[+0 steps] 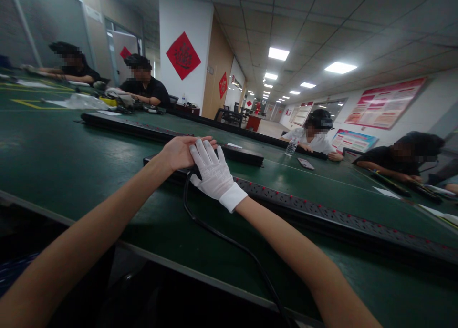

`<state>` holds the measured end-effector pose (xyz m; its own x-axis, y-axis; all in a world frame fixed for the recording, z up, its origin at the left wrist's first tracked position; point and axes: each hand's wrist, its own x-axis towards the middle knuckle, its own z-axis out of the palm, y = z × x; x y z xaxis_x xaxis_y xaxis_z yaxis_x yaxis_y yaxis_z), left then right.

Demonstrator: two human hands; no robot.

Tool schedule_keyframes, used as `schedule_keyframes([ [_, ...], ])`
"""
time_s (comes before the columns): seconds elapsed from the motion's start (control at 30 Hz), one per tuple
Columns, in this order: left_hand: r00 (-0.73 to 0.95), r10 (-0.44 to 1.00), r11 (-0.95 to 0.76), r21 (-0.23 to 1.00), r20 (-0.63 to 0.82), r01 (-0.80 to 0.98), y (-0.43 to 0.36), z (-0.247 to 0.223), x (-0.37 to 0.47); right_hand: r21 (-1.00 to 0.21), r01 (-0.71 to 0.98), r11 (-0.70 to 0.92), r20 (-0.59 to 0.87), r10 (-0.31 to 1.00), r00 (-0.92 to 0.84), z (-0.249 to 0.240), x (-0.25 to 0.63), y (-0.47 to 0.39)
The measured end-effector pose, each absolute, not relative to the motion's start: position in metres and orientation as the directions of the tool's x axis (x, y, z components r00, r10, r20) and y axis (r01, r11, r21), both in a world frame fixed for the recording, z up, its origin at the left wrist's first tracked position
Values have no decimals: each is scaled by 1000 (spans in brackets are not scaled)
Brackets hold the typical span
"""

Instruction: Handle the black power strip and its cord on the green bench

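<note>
My left hand is bare, its palm turned up and its fingers stretched out to the right. Across those fingers lies my right hand, in a white glove, with its fingers extended and partly spread. The two hands touch; no object shows between them, though the overlap hides part of the left fingers. Just beneath them runs a long black power strip with sockets and red switches. A black cable hangs in a curve from near the strip's left end, close to my right thumb.
Another long black strip lies farther back on the green table. A plastic bottle, a phone and clear plastic wrap are on it. Several people sit around it. The near table edge crosses below my arms.
</note>
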<state>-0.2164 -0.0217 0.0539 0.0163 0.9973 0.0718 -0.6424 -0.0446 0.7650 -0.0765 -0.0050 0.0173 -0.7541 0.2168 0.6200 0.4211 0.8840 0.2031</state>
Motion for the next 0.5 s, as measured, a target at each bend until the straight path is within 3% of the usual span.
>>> schedule_keyframes([
  [0.23,120,984,-23,756,135,-654,-18,49,-224,239,440,866,618,214,-756,18,-76,-6],
  [0.5,88,984,-60,752,156,-656,-18,50,-223,245,451,858,629,213,-748,16,-77,-5],
])
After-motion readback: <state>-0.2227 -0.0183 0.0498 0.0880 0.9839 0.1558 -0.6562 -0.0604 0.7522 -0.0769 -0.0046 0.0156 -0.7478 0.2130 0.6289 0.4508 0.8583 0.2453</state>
